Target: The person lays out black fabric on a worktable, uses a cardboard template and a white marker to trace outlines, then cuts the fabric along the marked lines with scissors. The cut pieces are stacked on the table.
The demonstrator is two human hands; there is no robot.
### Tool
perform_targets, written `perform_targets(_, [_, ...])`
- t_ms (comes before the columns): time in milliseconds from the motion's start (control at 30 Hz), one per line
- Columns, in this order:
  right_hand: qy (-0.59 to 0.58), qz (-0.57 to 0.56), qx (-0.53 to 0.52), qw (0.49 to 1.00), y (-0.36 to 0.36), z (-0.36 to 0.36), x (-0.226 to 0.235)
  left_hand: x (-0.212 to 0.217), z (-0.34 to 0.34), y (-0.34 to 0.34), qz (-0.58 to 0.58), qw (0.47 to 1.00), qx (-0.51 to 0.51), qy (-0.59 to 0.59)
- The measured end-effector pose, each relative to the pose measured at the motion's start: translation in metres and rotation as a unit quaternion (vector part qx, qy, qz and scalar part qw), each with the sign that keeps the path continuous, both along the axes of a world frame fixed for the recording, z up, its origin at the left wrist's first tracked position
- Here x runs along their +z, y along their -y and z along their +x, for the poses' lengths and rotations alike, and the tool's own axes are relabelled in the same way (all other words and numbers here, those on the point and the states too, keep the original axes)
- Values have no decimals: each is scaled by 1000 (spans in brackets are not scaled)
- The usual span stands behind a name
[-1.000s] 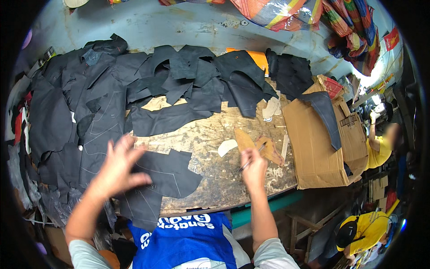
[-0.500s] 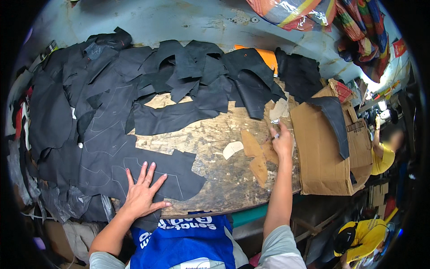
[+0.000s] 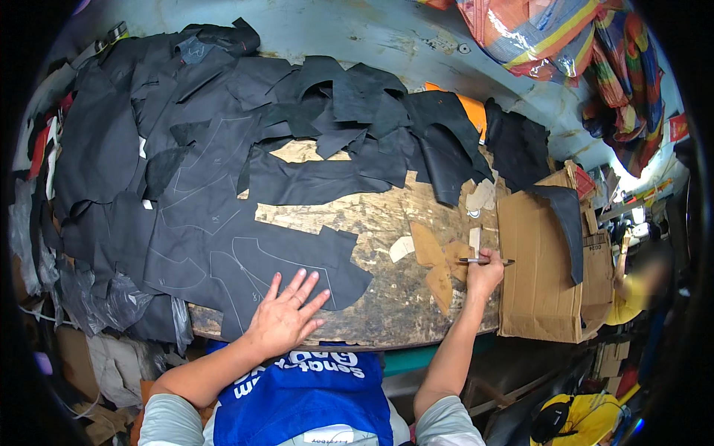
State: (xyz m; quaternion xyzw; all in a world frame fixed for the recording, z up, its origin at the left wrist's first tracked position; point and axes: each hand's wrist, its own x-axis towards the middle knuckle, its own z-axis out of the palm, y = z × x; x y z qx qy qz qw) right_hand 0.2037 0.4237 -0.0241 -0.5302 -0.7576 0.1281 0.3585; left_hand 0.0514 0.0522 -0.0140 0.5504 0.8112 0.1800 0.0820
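My left hand [image 3: 286, 316] lies flat with fingers spread on a dark leather sheet [image 3: 297, 249] marked with pale outlines of curved shapes. Between the fingers of my right hand [image 3: 485, 275] is a dark pen [image 3: 474, 260], held crosswise above the right part of the wooden table [image 3: 372, 256]. Just left of that hand lie brown pattern pieces [image 3: 428, 244] with pointed ends. A narrow white strip [image 3: 474, 238] shows beyond the fingers. Farther away are pale, irregular pieces [image 3: 481, 197], and a small white curved piece [image 3: 402, 249] rests left of the brown ones.
Overlapping dark leather scraps [image 3: 327, 97] cover the table's far and left sides. A cardboard box [image 3: 535, 260] with a leather scrap over its edge stands at the right. Striped bags [image 3: 520, 37] hang at upper right. A person in yellow [image 3: 632, 293] is beyond the box.
My right hand has drawn back toward me from beside the pale pieces, and the pen now shows crosswise in it. My left hand stays spread on the leather. The whole view has shifted.
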Motion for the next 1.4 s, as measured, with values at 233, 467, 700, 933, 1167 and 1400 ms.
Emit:
perform_targets(233, [-152, -2, 88, 985, 20, -44, 53, 1, 5, 8, 70, 996, -24, 43])
perform_targets(467, [-120, -264, 527, 799, 141, -120, 50, 6, 2, 7, 92, 993, -20, 78])
perform_targets(700, [-284, -364, 364, 809, 140, -130, 56, 10, -9, -12, 47, 996, -38, 68])
perform_targets(933, [-381, -358, 329, 787, 131, -95, 58, 0, -28, -29, -14, 999, -30, 11])
perform_targets(1167, [-350, -369, 404, 760, 161, -115, 45, -2, -28, -26, 2, 1000, -11, 12])
perform_targets(1400, [-205, -372, 565, 707, 207, -166, 23, 0, -31, -27, -3, 999, -17, 28])
